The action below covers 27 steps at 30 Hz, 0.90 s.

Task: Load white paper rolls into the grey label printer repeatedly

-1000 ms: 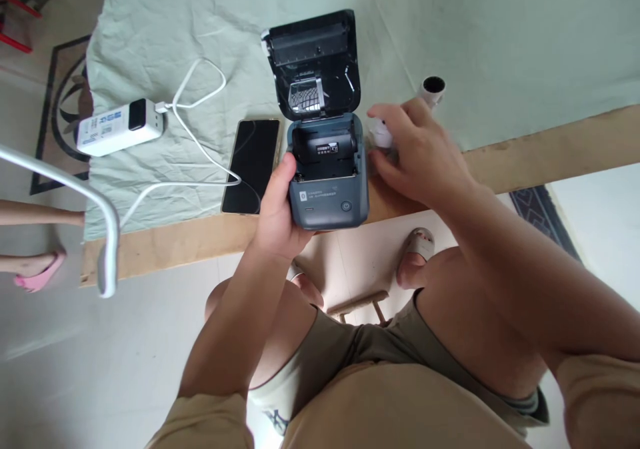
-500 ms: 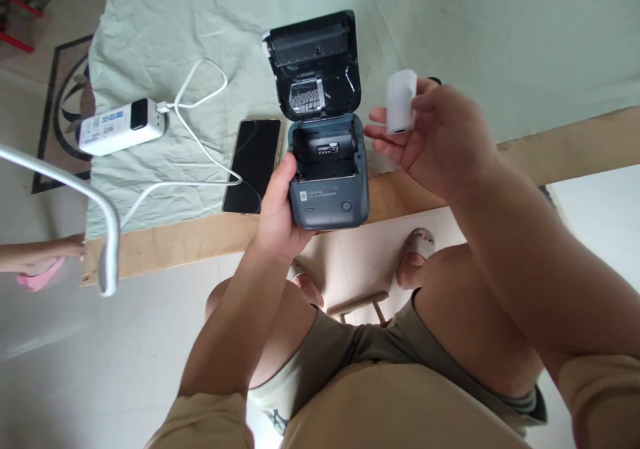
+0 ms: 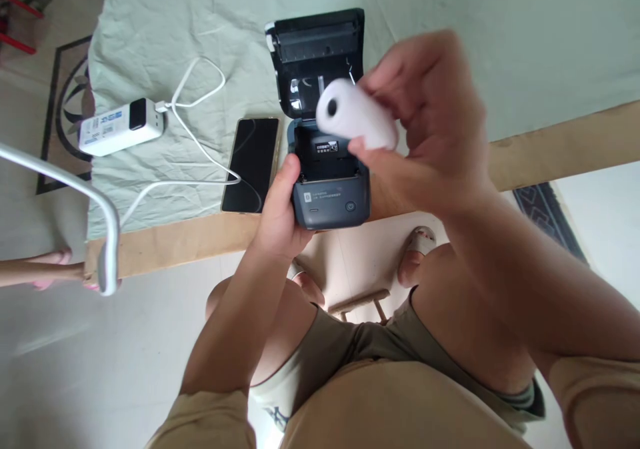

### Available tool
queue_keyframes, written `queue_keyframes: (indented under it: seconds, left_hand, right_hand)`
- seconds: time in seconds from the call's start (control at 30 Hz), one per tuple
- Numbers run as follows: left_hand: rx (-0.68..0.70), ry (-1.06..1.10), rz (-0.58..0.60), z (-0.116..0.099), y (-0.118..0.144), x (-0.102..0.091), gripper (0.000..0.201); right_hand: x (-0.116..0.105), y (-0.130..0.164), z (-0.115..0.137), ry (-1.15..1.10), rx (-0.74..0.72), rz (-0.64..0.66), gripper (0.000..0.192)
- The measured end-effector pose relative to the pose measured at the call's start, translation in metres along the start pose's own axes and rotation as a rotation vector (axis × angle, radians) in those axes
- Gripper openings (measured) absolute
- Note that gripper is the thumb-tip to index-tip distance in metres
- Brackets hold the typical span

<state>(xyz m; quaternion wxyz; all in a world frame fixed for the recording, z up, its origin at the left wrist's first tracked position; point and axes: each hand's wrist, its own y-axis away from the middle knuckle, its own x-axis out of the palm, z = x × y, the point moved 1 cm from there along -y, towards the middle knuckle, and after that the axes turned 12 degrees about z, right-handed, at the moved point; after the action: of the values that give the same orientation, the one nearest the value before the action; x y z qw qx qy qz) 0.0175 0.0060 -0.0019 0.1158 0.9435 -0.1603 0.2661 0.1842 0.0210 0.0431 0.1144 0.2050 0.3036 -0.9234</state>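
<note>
A dark blue-grey label printer (image 3: 327, 205) is held at the table edge by my left hand (image 3: 283, 212), thumb on its left side. Its black lid (image 3: 320, 42) is raised, and a small printed label shows inside the paper bay. My right hand (image 3: 430, 115), blurred by motion, grips a white paper roll (image 3: 357, 115) between thumb and fingers. The roll is tilted, its dark core hole facing left. It hovers over the printer's right side, hiding part of the bay and lid.
Left of the printer lies a dark-screened phone (image 3: 253, 162). A white power bank (image 3: 120, 127) with a white cable (image 3: 200, 145) rests farther left on the green cloth (image 3: 165, 29). A white curved tube (image 3: 107, 222) juts in at the left. Another person's feet (image 3: 50, 265) show beyond the table corner.
My right hand has swung left with the paper roll, turning it so its core hole shows, and now overlaps the printer. The left hand keeps its grip on the printer.
</note>
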Motion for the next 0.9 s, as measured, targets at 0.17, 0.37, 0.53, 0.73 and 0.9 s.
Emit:
queue_keyframes:
  seconds: [0.17, 0.37, 0.53, 0.73, 0.9]
  left_hand:
    - [0.042, -0.021, 0.038, 0.004, 0.001, -0.001, 0.033]
    - [0.04, -0.02, 0.108, 0.004, 0.001, -0.002, 0.03]
    - [0.071, 0.042, 0.091, 0.001, 0.0, -0.001, 0.036]
    - [0.038, 0.066, 0.043, -0.001, 0.003, -0.004, 0.02]
    - [0.062, -0.006, 0.086, 0.001, 0.003, -0.008, 0.037]
  right_hand:
    - [0.012, 0.001, -0.004, 0.474, 0.044, 0.114, 0.023]
    - [0.012, 0.001, -0.01, 0.538, -0.041, 0.089, 0.014]
    - [0.014, 0.005, 0.001, 0.522, -0.154, 0.073, 0.012]
    - [0.015, 0.009, 0.004, 0.285, -0.333, 0.157, 0.014]
    - [0.006, 0.004, -0.013, 0.151, -0.03, -0.148, 0.02]
